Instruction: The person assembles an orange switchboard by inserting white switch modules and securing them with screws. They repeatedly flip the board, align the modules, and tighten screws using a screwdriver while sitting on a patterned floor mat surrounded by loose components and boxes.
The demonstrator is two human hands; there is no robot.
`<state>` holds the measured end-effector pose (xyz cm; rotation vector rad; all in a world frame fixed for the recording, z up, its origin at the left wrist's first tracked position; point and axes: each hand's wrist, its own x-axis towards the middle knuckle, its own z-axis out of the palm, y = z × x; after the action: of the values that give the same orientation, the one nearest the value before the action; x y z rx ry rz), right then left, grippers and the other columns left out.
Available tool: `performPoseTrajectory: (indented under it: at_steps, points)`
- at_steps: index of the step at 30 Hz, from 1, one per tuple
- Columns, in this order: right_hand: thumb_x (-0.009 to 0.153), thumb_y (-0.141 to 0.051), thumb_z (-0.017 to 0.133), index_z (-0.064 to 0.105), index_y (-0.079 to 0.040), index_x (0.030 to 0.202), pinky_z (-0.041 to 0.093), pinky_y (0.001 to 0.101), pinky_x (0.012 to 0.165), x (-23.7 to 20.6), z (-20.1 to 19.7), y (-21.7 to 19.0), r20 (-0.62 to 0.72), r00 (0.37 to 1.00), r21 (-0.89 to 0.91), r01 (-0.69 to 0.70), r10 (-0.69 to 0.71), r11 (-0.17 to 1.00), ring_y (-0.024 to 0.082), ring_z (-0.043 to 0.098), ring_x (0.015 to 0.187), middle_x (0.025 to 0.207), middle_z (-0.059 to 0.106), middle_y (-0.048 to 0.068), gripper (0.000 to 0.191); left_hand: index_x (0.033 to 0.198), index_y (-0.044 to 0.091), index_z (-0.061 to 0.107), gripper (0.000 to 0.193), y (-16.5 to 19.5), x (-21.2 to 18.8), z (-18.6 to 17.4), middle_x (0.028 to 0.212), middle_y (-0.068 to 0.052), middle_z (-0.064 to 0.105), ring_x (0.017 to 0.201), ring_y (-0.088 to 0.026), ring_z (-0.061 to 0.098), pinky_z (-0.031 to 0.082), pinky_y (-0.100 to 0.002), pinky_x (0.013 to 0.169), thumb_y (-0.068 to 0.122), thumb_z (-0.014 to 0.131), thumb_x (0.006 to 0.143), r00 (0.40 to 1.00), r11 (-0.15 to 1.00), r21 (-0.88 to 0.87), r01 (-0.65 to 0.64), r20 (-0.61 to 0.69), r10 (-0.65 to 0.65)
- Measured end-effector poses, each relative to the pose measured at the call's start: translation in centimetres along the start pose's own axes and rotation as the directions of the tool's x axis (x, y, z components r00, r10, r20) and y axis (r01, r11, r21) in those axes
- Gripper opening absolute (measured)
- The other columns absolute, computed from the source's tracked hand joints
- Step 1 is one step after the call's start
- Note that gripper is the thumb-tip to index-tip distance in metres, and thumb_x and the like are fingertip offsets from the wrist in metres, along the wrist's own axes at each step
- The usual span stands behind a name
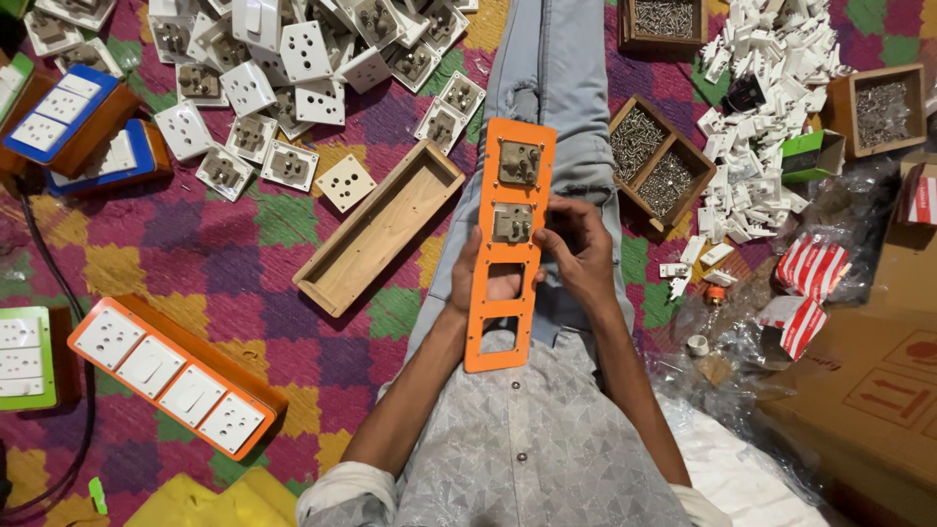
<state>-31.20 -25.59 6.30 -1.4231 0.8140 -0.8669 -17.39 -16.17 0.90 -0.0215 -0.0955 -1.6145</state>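
Both hands meet on a long orange faceplate point(507, 244) lying along the person's lap. Left hand point(475, 278) is under it, fingers showing through the two empty cut-outs at the near end and gripping its left edge. Right hand point(578, 249) clamps the right edge, thumb pressing beside the second of two socket modules point(513, 223) fitted face down in the far half of the plate.

Just left of the leg, on the patterned mat point(244, 254), lies an empty wooden box point(379, 226), set on a slant. Beyond it, toward the mat's far edge, is a heap of loose white sockets point(283, 68). A finished orange switchboard point(176, 376) lies near the mat's near left corner. To the right of the leg stands a wooden tray of screws point(656, 161), with a pile of small white parts point(756, 107) just past it.
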Motion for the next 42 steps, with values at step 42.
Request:
performPoseTrajectory:
  at_steps: [42]
  points:
    - [0.08,0.009,0.069,0.075,-0.008,0.122,0.044,0.0448,0.101,0.5,-5.2,-8.6,0.155,0.975,-0.77,0.222,-0.162,0.598,0.031,0.061,0.11,0.104,0.073,0.01,0.046,0.118,-0.005,0.072,0.046,-0.6,0.4,2.9,0.112,-0.011,0.077,0.099,-0.014,0.073,0.059,-0.027,0.089,0.014,0.09,0.08,0.924,0.388,0.91,0.144,-0.264,0.276]
